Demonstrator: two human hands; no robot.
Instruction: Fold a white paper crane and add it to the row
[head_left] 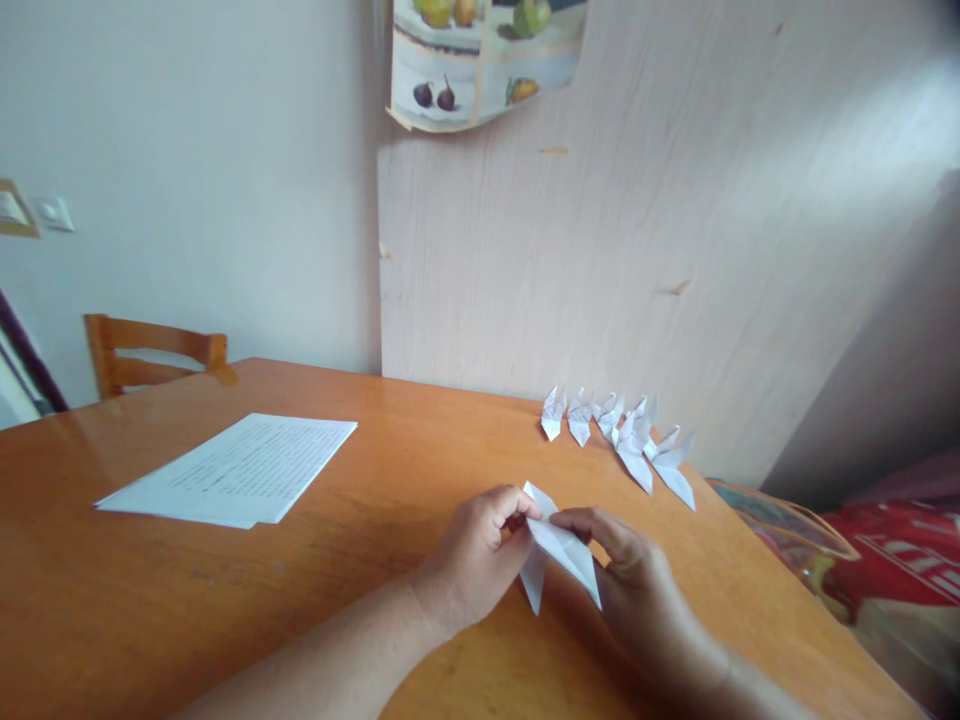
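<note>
A white folded-paper crane (564, 552), with its wing-like flaps spread, is held just over the wooden table. My left hand (480, 555) pinches its left side between thumb and fingers. On the other side, my right hand (637, 575) grips the paper, its index finger bent over the top near the middle fold. Parts of the folds are hidden behind my fingers. Beyond my hands, toward the back right edge, stand several finished-looking paper cranes (634, 445) in a loose group.
A stack of printed sheets (240, 470) lies on the left of the wooden table (285, 620). Behind the table are a wooden chair (157, 350) and a wall with a fruit picture (487, 60). Red bags (892, 550) sit beyond the right edge.
</note>
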